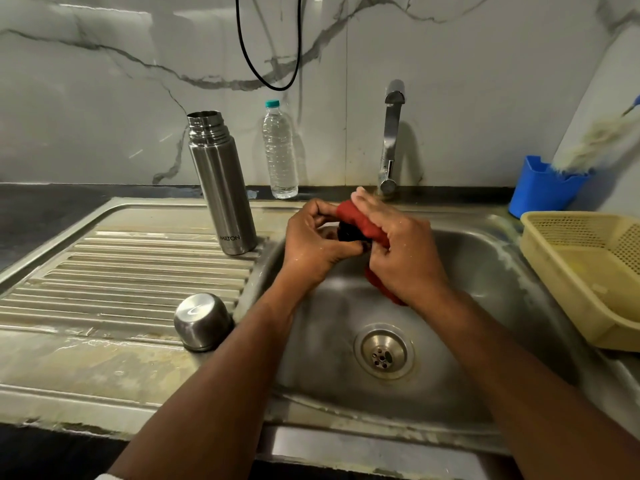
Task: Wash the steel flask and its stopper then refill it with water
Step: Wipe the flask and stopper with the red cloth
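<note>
Stopper point(349, 235), dark, sits pinched in the left hand point(313, 244) while the right hand point(398, 251) grips a red cloth point(360, 221) around it: scrubbing step. Next likely needs rinsing; flask point(221, 188) stands left of both hands.

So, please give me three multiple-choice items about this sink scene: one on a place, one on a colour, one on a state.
1. Where does the steel flask stand?
A. on the drainboard
B. inside the basin
C. in the yellow basket

2. What colour is the cloth held by both hands?
A. blue
B. red
C. white

3. How is the flask now?
A. capped
B. lying down
C. upright, mouth open

Answers:
1. A, it stands on the ribbed drainboard, left of the basin.
2. B, the left hand and right hand grip a red cloth.
3. C, the steel cap sits apart, nearer the front edge.
</note>
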`<move>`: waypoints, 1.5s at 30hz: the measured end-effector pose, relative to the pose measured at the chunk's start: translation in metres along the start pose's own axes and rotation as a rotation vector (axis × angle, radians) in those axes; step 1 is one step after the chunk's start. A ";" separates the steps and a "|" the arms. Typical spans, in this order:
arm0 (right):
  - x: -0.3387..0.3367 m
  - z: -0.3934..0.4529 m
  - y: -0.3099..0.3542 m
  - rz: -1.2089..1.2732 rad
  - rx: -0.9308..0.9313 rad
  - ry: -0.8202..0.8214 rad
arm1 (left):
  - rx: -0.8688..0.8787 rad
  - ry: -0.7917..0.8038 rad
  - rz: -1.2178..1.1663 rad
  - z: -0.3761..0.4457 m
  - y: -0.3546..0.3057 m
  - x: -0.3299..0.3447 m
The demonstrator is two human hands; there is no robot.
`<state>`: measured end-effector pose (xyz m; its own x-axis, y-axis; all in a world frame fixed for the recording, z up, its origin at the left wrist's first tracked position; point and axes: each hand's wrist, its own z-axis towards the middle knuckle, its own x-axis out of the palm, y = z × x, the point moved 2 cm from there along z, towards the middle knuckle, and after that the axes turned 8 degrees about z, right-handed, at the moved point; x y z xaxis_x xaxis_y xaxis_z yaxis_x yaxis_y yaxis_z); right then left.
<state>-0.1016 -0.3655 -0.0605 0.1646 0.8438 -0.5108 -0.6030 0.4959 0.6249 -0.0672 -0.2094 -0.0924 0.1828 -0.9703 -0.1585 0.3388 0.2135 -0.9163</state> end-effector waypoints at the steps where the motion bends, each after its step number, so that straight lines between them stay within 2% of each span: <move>1: 0.000 0.000 0.002 -0.019 -0.052 0.026 | 0.004 -0.029 0.008 0.001 0.001 -0.002; 4: -0.001 0.002 -0.003 -0.026 -0.042 -0.016 | -0.004 -0.054 -0.012 0.002 0.003 -0.004; 9: -0.013 0.004 -0.025 0.123 0.438 -0.220 | -0.019 -0.001 -0.116 0.003 -0.003 0.001; 11: -0.013 0.002 -0.021 0.185 0.392 -0.267 | -0.024 0.011 -0.114 0.004 -0.004 0.001; 13: -0.008 -0.001 -0.007 0.198 0.256 -0.208 | -0.044 0.020 -0.104 0.002 -0.007 0.003; 16: 0.003 -0.005 0.008 0.072 0.048 -0.134 | -0.039 -0.043 -0.031 0.001 -0.007 0.001; 18: 0.008 -0.007 0.007 0.043 0.003 -0.093 | -0.054 -0.083 -0.019 0.000 -0.006 -0.001; 21: 0.010 -0.004 0.001 0.113 0.158 -0.077 | -0.094 -0.081 -0.094 0.001 -0.008 -0.004; 26: -0.005 0.005 -0.014 0.345 0.408 -0.056 | -0.087 0.166 -0.177 -0.002 -0.012 0.005; 28: -0.006 0.003 -0.015 0.314 0.415 -0.049 | -0.087 0.162 -0.153 -0.002 -0.009 0.008; 32: 0.011 -0.001 0.001 0.249 0.290 0.002 | -0.148 -0.049 -0.205 0.002 -0.005 -0.004; 34: 0.018 -0.004 0.008 0.265 0.255 0.017 | -0.196 -0.069 -0.284 0.003 -0.004 -0.012; 38: 0.012 -0.002 0.013 0.412 0.294 -0.092 | -0.211 0.067 -0.393 0.000 -0.008 -0.005; 43: 0.003 0.006 -0.005 0.414 0.439 -0.158 | -0.118 0.251 -0.265 -0.002 -0.008 0.007; 45: 0.002 0.005 -0.008 0.403 0.436 -0.154 | -0.105 0.255 -0.230 -0.003 -0.010 0.010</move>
<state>-0.0924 -0.3669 -0.0631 0.1211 0.9862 -0.1131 -0.2717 0.1425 0.9518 -0.0714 -0.2210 -0.0862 -0.1280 -0.9916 -0.0184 0.2451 -0.0137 -0.9694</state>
